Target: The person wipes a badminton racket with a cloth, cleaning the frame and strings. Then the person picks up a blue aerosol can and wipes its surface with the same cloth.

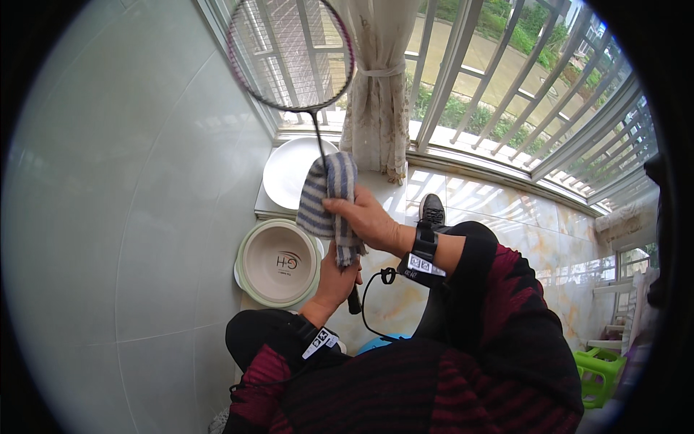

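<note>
A badminton racket (316, 127) points up and away from me, its strung head in front of the window. My left hand (337, 279) is closed round its handle, whose black butt end sticks out below. A blue, grey and white striped cloth (315, 198) is wrapped about the lower shaft, and my right hand (368, 217) grips it there, thumb on top. The cloth's frayed end hangs down to my left hand and hides part of the handle.
Left of my hands a light green-rimmed basin (249, 285) stands below a white plate (282, 176) on a ledge. Beyond are a tied curtain (378, 108) and barred windows. Part of a blue object (379, 342) shows between my legs; a green plastic stool (599, 374) stands at right.
</note>
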Demonstrator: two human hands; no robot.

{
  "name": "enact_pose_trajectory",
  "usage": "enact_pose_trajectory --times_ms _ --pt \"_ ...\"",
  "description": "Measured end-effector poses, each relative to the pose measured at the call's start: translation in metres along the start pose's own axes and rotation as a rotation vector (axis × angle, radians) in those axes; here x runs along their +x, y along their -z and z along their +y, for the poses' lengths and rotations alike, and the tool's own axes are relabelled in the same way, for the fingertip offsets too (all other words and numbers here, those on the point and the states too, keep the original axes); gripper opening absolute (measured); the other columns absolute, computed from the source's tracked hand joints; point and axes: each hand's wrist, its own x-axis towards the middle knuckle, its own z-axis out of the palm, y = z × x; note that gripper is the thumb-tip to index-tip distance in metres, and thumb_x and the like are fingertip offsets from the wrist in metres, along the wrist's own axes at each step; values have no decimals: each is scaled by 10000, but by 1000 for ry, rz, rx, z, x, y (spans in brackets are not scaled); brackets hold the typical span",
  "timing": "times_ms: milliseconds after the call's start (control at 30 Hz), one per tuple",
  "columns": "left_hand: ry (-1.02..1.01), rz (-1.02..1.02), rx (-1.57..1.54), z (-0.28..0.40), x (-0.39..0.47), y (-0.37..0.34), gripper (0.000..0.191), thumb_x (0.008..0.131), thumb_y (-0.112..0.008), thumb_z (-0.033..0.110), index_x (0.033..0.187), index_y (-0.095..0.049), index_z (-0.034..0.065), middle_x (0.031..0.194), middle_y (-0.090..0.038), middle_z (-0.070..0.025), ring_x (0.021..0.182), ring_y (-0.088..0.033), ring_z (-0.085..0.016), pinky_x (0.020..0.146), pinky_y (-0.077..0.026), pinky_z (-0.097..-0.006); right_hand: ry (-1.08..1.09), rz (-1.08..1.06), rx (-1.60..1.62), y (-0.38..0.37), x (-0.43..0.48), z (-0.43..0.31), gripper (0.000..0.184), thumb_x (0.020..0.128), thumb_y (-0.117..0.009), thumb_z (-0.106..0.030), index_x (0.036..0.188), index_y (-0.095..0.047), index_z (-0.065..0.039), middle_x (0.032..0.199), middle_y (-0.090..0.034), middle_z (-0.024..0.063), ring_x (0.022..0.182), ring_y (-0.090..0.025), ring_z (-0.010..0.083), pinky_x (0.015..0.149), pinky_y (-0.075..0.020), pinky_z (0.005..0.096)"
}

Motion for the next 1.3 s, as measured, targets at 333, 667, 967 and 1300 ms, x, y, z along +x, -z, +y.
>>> enact_pose_trajectory --times_ms 333,667,967,1300 --pt "-125 20 283 17 7 0 380 1059 -597 403 1011 -483 44 596 -551 -61 461 -589 -166 461 -459 -325 110 124 148 15 20 -30 358 961 -699 -155 1242 -615 49 1116 -708 76 1008 -652 138 922 -537 296" --pt "-236 -78 690 -4 14 5 292 1051 -607 314 981 -569 33 672 -646 -47 627 -703 -162 560 -534 -308 168 188 169 37 21 -48 272 935 -685 -125 1151 -657 38 1029 -720 74 893 -691 145 835 -586 293" --pt "-184 -101 171 3 13 7 190 998 -472 109 1027 -625 0 753 -650 -71 627 -639 -173 563 -504 -322 153 -129 -324 0 -9 4 465 937 -706 -204 1302 -586 59 1158 -716 180 1066 -691 243 954 -553 372" --pt "-169 128 192 25 32 29 338 1115 -477 303 920 -588 49 700 -512 15 620 -443 -70 576 -388 -262 1 132 -274 29 16 -13 394 921 -692 -219 1161 -645 90 1040 -730 162 939 -691 211 852 -555 345"
